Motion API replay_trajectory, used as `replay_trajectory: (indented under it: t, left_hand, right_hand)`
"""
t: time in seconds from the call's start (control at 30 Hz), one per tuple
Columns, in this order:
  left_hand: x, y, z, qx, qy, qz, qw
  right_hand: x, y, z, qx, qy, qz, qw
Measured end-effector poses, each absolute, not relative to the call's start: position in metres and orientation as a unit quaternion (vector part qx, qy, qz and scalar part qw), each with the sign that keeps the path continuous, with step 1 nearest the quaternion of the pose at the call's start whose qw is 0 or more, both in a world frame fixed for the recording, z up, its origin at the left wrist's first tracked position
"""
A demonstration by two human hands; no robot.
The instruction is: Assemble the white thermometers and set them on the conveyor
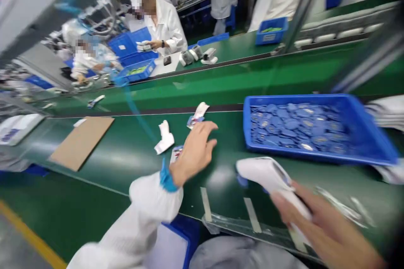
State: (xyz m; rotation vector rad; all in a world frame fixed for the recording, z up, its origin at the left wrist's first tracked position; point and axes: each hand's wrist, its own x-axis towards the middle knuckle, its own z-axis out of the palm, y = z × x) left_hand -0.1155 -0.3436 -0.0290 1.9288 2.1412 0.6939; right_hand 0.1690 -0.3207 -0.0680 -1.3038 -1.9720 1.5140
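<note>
My right hand [311, 218] is wrapped around the handle of a white gun-shaped thermometer housing [265, 172], its rounded head pointing left above the green work surface [126, 142]. My left hand [197, 149] is stretched over the surface with fingers bent and apart, holding nothing. Just beyond its fingertips lies a white housing part [201, 110] with coloured electronics at its lower end. Left of that hand sits another white housing part [164, 137]. A small part with coloured electronics [176, 153] is partly hidden behind the left wrist.
A blue tray [315, 157] of flat blue oval pieces [290, 123] stands at the right. Brown cardboard [82, 140] lies at left. Tape strips [252, 215] mark the near edge. Across the line, co-workers in white [167, 27] work beside blue bins [135, 76].
</note>
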Motion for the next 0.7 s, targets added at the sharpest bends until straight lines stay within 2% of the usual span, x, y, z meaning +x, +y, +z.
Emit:
replay_trajectory:
  t: [0.07, 0.13, 0.33, 0.43, 0.5, 0.6, 0.7]
  left_hand:
    - [-0.078, -0.369, -0.035, 0.687, 0.636, 0.314, 0.160]
    - [-0.050, -0.385, -0.044, 0.685, 0.613, 0.341, 0.198]
    - [-0.016, -0.400, -0.076, 0.672, 0.652, 0.340, 0.083]
    - [-0.016, -0.403, -0.077, 0.664, 0.669, 0.320, 0.095]
    - [-0.020, -0.403, -0.068, 0.658, 0.668, 0.314, 0.150]
    - [-0.027, -0.399, -0.048, 0.648, 0.638, 0.278, 0.311]
    - [-0.026, -0.392, -0.036, 0.617, 0.649, 0.243, 0.374]
  right_hand:
    - [0.162, -0.326, -0.053, -0.451, -0.682, 0.558, 0.140]
    - [0.157, -0.331, -0.043, -0.449, -0.662, 0.582, 0.145]
    - [0.153, -0.348, -0.029, -0.448, -0.657, 0.586, 0.157]
    - [0.158, -0.352, -0.028, -0.448, -0.684, 0.555, 0.153]
    - [0.166, -0.348, -0.031, -0.429, -0.716, 0.530, 0.148]
    - [0.176, -0.335, -0.035, -0.344, -0.766, 0.523, 0.144]
    - [0.165, -0.322, -0.037, -0.340, -0.769, 0.481, 0.247]
